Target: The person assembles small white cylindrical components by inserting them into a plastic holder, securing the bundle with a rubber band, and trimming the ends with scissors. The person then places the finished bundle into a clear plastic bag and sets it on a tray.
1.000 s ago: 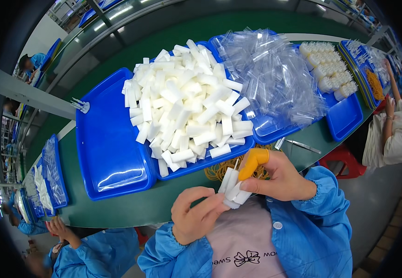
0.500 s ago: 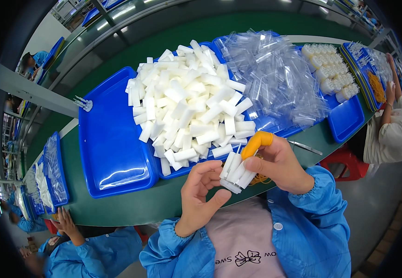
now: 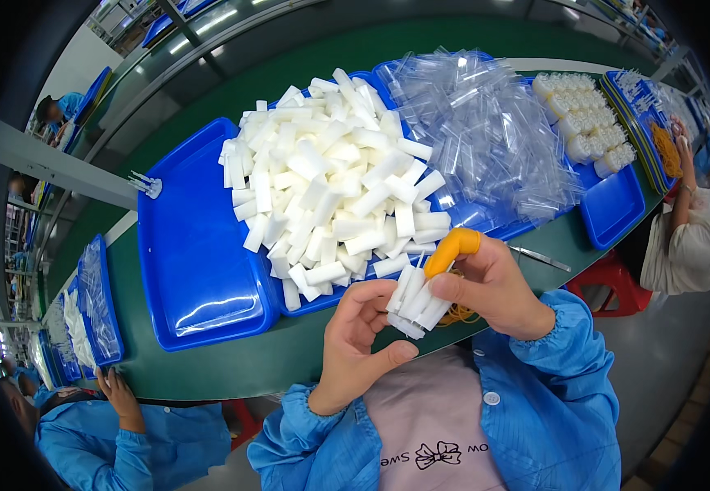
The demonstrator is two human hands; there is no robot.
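My right hand [image 3: 502,288] pinches a white plastic part [image 3: 412,304] between thumb and index finger, in front of my chest. An orange finger cot covers that index finger. Several white foam pieces stand side by side around the part, above a pale round base, and thin prongs poke out at the top. Close by on the left, my left hand [image 3: 353,348] curves toward the base with its thumb spread apart; it grips nothing visible. Some of its fingertips are hidden behind the part. Ahead lies a heap of white foam pieces [image 3: 322,184] on a blue tray.
Clear plastic sleeves [image 3: 486,135] are piled at right of the foam, beyond tweezers [image 3: 541,259] and rubber bands [image 3: 459,313]. Bundled finished parts [image 3: 586,123] stand farther right near a small blue tray [image 3: 611,214]. At left is a larger blue tray [image 3: 199,245]. Co-workers sit on both sides.
My left thumb has moved slightly right and away from the base; my right hand keeps its grip. The co-worker at left has shifted, and the one at right has moved an arm.
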